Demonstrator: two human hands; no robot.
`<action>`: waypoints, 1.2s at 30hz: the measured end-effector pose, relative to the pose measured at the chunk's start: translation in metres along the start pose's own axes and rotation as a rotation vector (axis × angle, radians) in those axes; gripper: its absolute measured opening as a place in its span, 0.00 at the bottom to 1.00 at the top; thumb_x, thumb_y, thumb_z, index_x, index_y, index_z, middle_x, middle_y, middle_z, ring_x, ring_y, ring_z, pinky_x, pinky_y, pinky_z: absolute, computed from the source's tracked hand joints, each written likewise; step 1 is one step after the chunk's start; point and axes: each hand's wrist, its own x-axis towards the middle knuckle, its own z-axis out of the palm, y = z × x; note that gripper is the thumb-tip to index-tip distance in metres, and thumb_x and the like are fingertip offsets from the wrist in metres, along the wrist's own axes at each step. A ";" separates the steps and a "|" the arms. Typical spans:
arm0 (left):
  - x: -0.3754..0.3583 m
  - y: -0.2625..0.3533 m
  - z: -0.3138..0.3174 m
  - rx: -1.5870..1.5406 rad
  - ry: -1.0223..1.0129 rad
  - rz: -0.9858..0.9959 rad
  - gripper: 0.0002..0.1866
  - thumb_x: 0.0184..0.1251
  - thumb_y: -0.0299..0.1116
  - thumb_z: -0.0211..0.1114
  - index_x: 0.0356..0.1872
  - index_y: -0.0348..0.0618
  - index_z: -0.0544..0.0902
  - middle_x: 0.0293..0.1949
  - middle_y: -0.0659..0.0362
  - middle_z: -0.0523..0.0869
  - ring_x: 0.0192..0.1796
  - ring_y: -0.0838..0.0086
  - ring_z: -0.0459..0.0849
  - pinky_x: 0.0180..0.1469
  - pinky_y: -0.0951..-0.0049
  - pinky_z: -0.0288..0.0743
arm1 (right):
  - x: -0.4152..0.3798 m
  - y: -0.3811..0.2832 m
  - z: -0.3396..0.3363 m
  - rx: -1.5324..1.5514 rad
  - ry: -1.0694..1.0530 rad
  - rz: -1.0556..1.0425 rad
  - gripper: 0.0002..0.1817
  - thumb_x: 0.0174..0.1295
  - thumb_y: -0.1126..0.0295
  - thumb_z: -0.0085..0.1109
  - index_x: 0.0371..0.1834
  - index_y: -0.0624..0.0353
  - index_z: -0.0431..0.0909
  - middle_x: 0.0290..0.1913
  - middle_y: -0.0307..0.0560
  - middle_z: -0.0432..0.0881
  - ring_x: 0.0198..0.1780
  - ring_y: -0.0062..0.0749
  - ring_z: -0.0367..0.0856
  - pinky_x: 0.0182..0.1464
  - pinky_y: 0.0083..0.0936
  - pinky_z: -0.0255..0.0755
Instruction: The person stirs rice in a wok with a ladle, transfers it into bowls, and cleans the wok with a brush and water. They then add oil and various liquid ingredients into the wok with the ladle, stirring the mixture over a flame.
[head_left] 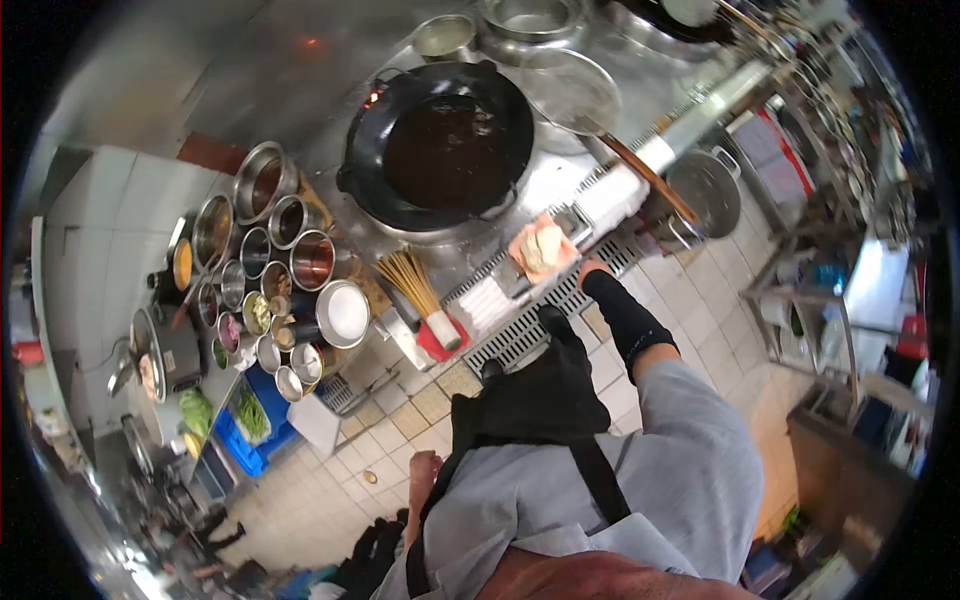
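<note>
My right hand [592, 268], below a black sleeve cover, is closed at the edge of a pink item [522, 262] with pale lumps on top, by the counter's front edge. Its fingertips are mostly hidden. My left hand [425, 466] hangs low beside the black apron [530, 405], fingers curled, with nothing visible in it. A large black wok [370, 165] with dark liquid stands on the steel counter. Left of the pink item, a bamboo brush [412, 285] rests with its pale handle end on a red piece [452, 345].
A strainer [570, 90] with a wooden handle lies right of the wok, its handle reaching past the counter edge towards a steel pot [708, 190]. Many metal seasoning containers [312, 258] crowd the left. A blue crate [240, 440] holds greens. Shelving [800, 295] stands right.
</note>
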 end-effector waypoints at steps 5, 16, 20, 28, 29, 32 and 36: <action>-0.012 0.011 0.073 -0.799 -0.095 -0.708 0.09 0.69 0.33 0.65 0.34 0.38 0.81 0.28 0.57 0.85 0.31 0.69 0.86 0.33 0.66 0.80 | 0.040 -0.013 -0.076 -0.059 -0.399 0.046 0.35 0.65 0.63 0.57 0.77 0.55 0.65 0.78 0.55 0.64 0.74 0.46 0.70 0.70 0.41 0.71; 0.012 0.162 0.034 -0.857 -0.019 -0.946 0.15 0.71 0.36 0.64 0.49 0.34 0.79 0.38 0.52 0.86 0.36 0.67 0.88 0.35 0.69 0.84 | 0.099 -0.011 -0.049 -0.160 -0.333 -0.107 0.33 0.64 0.61 0.56 0.75 0.53 0.68 0.77 0.53 0.66 0.74 0.45 0.71 0.70 0.40 0.72; 0.016 0.170 0.043 -0.862 0.020 -0.966 0.14 0.71 0.35 0.64 0.49 0.35 0.79 0.36 0.52 0.86 0.35 0.68 0.87 0.34 0.69 0.83 | 0.097 -0.008 -0.050 -0.171 -0.317 -0.132 0.33 0.64 0.61 0.56 0.74 0.53 0.69 0.77 0.53 0.67 0.73 0.45 0.71 0.70 0.40 0.72; 0.010 0.149 0.089 -1.075 0.080 -0.863 0.18 0.72 0.34 0.64 0.50 0.26 0.78 0.38 0.48 0.89 0.41 0.66 0.88 0.45 0.66 0.83 | 0.093 0.003 -0.046 -0.188 -0.283 -0.171 0.32 0.63 0.59 0.56 0.73 0.52 0.71 0.76 0.52 0.68 0.73 0.44 0.72 0.69 0.39 0.72; 0.012 0.149 0.090 -1.114 0.080 -0.903 0.18 0.72 0.35 0.64 0.49 0.26 0.78 0.38 0.48 0.89 0.41 0.65 0.88 0.45 0.66 0.83 | 0.093 0.005 -0.045 -0.190 -0.279 -0.175 0.32 0.63 0.59 0.56 0.72 0.52 0.71 0.76 0.52 0.69 0.73 0.43 0.72 0.69 0.39 0.72; 0.015 0.161 0.088 -1.091 0.095 -0.941 0.14 0.72 0.34 0.64 0.47 0.32 0.78 0.35 0.50 0.86 0.35 0.66 0.87 0.35 0.67 0.82 | 0.093 0.012 -0.040 -0.190 -0.265 -0.188 0.32 0.63 0.59 0.56 0.72 0.51 0.72 0.75 0.51 0.69 0.73 0.43 0.72 0.69 0.39 0.72; 0.015 0.184 0.074 -1.003 0.078 -0.927 0.11 0.71 0.33 0.64 0.46 0.35 0.79 0.33 0.51 0.85 0.32 0.66 0.86 0.30 0.68 0.81 | 0.096 0.018 -0.032 -0.187 -0.245 -0.200 0.31 0.63 0.58 0.56 0.71 0.51 0.73 0.75 0.51 0.70 0.73 0.43 0.72 0.69 0.39 0.72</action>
